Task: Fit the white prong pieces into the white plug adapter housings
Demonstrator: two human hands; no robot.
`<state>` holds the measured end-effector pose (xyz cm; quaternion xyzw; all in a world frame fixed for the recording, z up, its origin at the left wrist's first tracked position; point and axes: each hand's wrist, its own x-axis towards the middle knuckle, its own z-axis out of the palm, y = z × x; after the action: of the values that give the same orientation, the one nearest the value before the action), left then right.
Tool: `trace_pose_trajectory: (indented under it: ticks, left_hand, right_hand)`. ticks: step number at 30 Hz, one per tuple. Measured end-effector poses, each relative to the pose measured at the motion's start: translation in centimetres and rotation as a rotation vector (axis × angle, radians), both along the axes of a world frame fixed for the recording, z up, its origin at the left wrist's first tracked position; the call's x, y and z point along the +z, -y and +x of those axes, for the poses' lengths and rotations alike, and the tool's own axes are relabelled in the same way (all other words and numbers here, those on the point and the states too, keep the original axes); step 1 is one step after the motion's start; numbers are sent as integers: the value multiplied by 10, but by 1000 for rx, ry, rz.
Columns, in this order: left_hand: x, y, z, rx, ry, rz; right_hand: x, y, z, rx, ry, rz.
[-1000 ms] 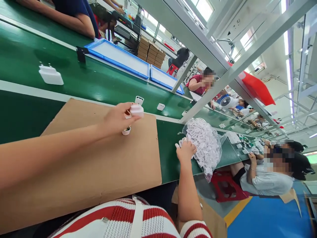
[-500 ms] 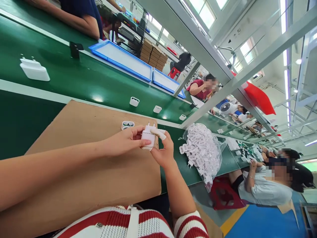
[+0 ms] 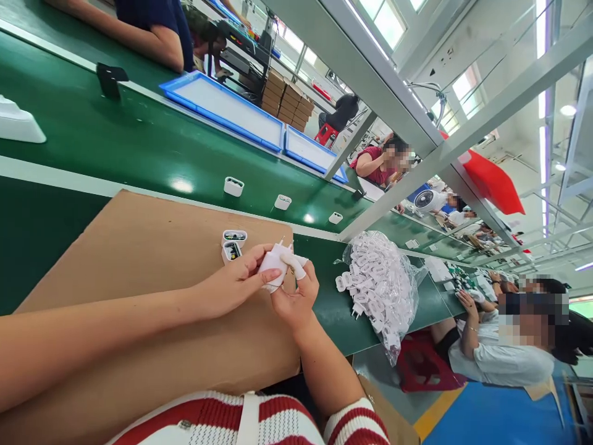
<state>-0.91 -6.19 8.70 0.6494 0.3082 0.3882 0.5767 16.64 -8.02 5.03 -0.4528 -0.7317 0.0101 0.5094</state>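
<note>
Both my hands hold one white plug charger (image 3: 272, 267) above the right end of the cardboard sheet (image 3: 157, 247), its two metal pins pointing up and away. My left hand (image 3: 241, 275) pinches it from the left, thumb across the near face. From the right, my right hand (image 3: 296, 300) grips it, with white covers on fingers. Just beyond my left hand, two open white charger housings (image 3: 235, 236) stand side by side on the cardboard, electronic parts visible inside.
Right of my hands lies a clear plastic bag (image 3: 382, 284) full of white charger shells. Beyond the cardboard runs a green belt (image 3: 152, 157) carrying spaced white housings (image 3: 234, 186). Blue-rimmed trays (image 3: 227, 108) stand behind it. A metal beam slants overhead; a co-worker (image 3: 500, 346) sits at right.
The white pieces on the belt have shifted left. The charger in my hands has tilted, pins leaning right. A second open housing now shows beside the first on the cardboard.
</note>
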Motion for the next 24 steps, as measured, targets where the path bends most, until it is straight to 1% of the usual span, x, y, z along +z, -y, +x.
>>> trace_pose_trajectory:
  ticks: [2, 4, 5, 7, 9, 11, 13, 14, 15, 16, 17, 19, 20, 21, 22, 23, 24]
  left_hand:
    - [-1, 4, 1, 49, -87, 105]
    - [-1, 7, 1, 98, -172, 202]
    - [-1, 9, 1, 108, -211, 232]
    - [1, 10, -3, 82, -284, 245]
    - [5, 7, -8, 50, -345, 218]
    - [10, 1, -15, 12, -363, 150]
    - [18, -10, -22, -38, -310, 36]
    - [22, -18, -26, -37, -263, -29]
    - [26, -28, -31, 4, -204, -83]
    - [29, -40, -37, 88, -145, -116]
    - [32, -55, -46, 210, -96, -121]
    - [33, -88, -69, 514, -73, -78]
    - [31, -105, -84, 666, -117, -49]
    - [28, -122, -100, 805, -205, -34]
    - [23, -137, -117, 907, -317, -19]
    - [18, -150, -133, 931, -414, 19]
    - [11, -160, -147, 915, -480, 56]
  right_hand:
    - [-4, 1, 1, -11, -23, -99]
    - [-8, 3, 2, -13, -41, -142]
    - [-10, 4, 3, -12, -46, -152]
    - [-13, 5, 1, -6, -50, -153]
    - [-15, 4, -3, -5, -51, -126]
    - [-12, 2, -6, 0, -14, -90]
    - [-3, -2, -4, 0, 60, -67]
    - [4, -3, 1, -19, 98, -69]
    - [11, -3, 9, -63, 131, -87]
    - [18, -4, 20, -140, 158, -124]
    - [24, -4, 33, -248, 184, -184]
    - [33, -5, 61, -533, 263, -358]
    - [35, -7, 75, -691, 305, -458]
    - [35, -9, 87, -824, 345, -555]
    - [33, -12, 96, -905, 383, -647]
    - [31, -15, 104, -947, 413, -721]
    - [28, -18, 109, -958, 432, -773]
